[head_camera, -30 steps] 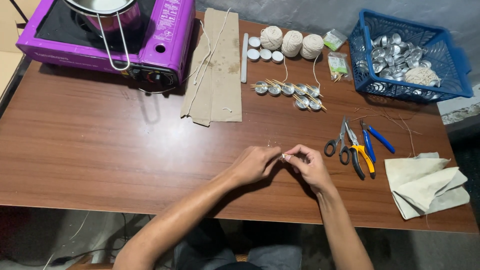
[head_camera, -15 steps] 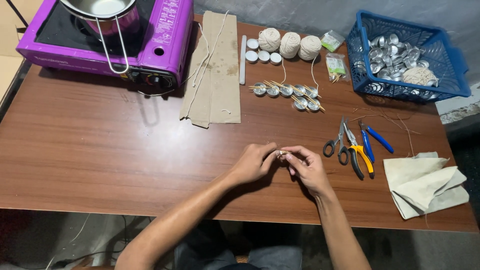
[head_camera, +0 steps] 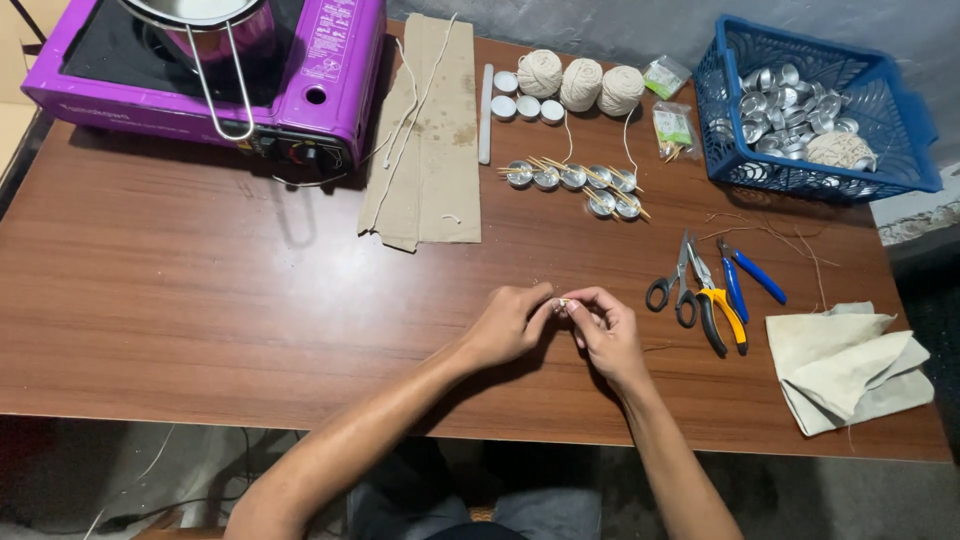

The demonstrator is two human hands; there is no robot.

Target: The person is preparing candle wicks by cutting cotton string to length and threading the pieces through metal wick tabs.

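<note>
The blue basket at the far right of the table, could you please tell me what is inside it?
The blue basket holds a heap of small silver metal cups and a ball of pale twine. Anything beneath that heap is hidden.

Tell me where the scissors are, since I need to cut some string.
In the head view the scissors lie on the table just right of the right hand, beside the yellow-handled pliers.

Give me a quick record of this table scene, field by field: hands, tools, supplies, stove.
Left hand: left hand pinches a small pale piece together with the other hand
Right hand: right hand grips the same piece
Tools: scissors, yellow pliers, blue pliers, right of the hands
Supplies: three string balls, metal cups with sticks, blue basket of cups
Stove: purple stove, far left
Cloth: cloth, near right edge
</note>
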